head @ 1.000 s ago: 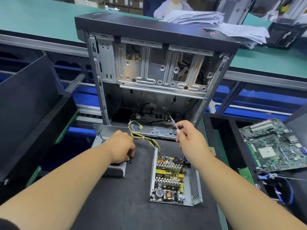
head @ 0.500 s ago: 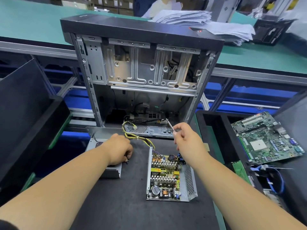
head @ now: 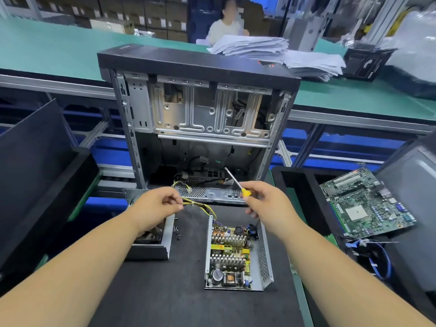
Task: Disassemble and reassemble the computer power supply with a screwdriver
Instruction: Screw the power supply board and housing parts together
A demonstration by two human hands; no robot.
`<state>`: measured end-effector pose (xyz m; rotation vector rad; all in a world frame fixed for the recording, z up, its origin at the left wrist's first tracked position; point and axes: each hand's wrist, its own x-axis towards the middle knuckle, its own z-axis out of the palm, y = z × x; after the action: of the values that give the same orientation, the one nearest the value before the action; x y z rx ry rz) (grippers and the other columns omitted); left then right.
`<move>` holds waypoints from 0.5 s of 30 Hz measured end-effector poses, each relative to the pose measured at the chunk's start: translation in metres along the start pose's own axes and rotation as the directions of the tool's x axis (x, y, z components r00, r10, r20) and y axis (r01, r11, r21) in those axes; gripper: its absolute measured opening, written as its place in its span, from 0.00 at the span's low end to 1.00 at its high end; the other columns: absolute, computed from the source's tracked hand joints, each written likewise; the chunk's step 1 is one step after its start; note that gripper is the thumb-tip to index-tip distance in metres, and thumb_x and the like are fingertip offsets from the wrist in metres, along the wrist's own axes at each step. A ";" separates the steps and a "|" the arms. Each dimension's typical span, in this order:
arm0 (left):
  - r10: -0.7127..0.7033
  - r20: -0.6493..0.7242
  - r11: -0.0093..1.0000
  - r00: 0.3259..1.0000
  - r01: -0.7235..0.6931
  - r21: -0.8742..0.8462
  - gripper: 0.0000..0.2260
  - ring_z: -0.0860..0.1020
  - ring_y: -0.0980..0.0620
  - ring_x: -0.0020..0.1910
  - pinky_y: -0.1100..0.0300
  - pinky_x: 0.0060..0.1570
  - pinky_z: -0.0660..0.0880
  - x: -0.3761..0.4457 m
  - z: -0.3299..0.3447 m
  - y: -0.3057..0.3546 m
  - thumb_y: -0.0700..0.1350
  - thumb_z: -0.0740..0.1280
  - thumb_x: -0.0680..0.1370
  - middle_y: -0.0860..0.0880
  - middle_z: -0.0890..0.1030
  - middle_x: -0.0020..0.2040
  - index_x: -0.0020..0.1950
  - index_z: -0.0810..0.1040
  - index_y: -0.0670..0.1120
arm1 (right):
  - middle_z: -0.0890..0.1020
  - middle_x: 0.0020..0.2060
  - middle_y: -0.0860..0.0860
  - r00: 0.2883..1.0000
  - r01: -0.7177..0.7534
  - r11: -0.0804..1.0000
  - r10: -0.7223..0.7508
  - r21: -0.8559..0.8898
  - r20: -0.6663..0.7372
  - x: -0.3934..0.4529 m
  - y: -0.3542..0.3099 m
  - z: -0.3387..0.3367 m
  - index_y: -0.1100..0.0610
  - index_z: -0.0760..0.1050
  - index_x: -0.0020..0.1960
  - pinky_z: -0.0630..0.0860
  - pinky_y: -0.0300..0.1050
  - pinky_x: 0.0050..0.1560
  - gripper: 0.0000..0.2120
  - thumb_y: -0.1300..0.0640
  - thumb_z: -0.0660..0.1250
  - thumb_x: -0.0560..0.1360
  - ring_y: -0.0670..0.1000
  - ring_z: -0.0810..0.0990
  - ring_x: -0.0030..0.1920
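The open power supply [head: 232, 253], a metal tray with its circuit board bare, lies on the black mat [head: 188, 291]. Its yellow wires [head: 204, 207] run up towards the computer case [head: 200, 114]. The power supply's grey cover [head: 153, 250] lies to the left, partly under my left forearm. A few loose screws [head: 177, 232] sit beside it. My left hand [head: 154, 206] hovers over the cover, thumb and forefinger pinched together next to the wires; anything in the pinch is too small to see. My right hand [head: 266, 205] holds a yellow-handled screwdriver [head: 238, 185], its tip pointing up and left.
The upright case stands open just behind the mat. A green motherboard [head: 365, 204] rests on a black tray at the right, with blue cables [head: 382, 260] below it. A dark panel [head: 35, 173] leans at the left. Paper stacks [head: 271, 50] and a seated person [head: 226, 24] are beyond.
My left hand has lifted off the screws by the cover and now pinches in the air by the wires. My right hand has shifted its grip, baring the yellow handle. The camera tilted up.
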<state>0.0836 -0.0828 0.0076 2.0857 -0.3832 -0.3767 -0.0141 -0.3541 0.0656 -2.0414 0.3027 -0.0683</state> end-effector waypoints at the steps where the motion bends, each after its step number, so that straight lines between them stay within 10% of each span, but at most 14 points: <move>1: -0.024 -0.019 0.994 1.000 0.022 -0.108 0.06 0.78 0.60 0.37 0.69 0.40 0.72 -0.002 0.000 0.004 0.41 0.74 0.73 0.51 0.82 0.37 0.40 0.81 0.52 | 0.82 0.48 0.47 1.000 0.019 1.000 -0.019 0.002 -0.011 -0.002 -0.004 -0.001 0.40 0.79 0.57 0.80 0.44 0.38 0.15 0.60 0.65 0.79 0.47 0.80 0.32; 7: -0.056 -0.045 0.792 0.997 0.017 -0.611 0.07 0.78 0.53 0.37 0.66 0.38 0.74 -0.011 0.008 0.031 0.33 0.68 0.76 0.47 0.81 0.37 0.43 0.79 0.44 | 0.82 0.44 0.45 0.999 -0.004 0.999 0.005 0.032 -0.042 -0.018 -0.027 0.005 0.46 0.74 0.50 0.77 0.43 0.35 0.08 0.58 0.65 0.77 0.45 0.76 0.27; 15: -0.082 -0.026 0.619 0.996 0.030 -0.785 0.08 0.78 0.56 0.37 0.63 0.43 0.73 -0.021 0.024 0.032 0.36 0.67 0.78 0.50 0.82 0.39 0.43 0.82 0.47 | 0.80 0.42 0.35 0.988 0.104 0.995 -0.103 0.006 -0.117 -0.043 -0.039 0.006 0.43 0.74 0.44 0.73 0.36 0.38 0.11 0.60 0.68 0.75 0.44 0.77 0.40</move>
<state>0.0503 -0.1086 0.0255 1.2233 -0.0709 -0.4212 -0.0473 -0.3212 0.1004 -2.0436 0.2677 -0.2537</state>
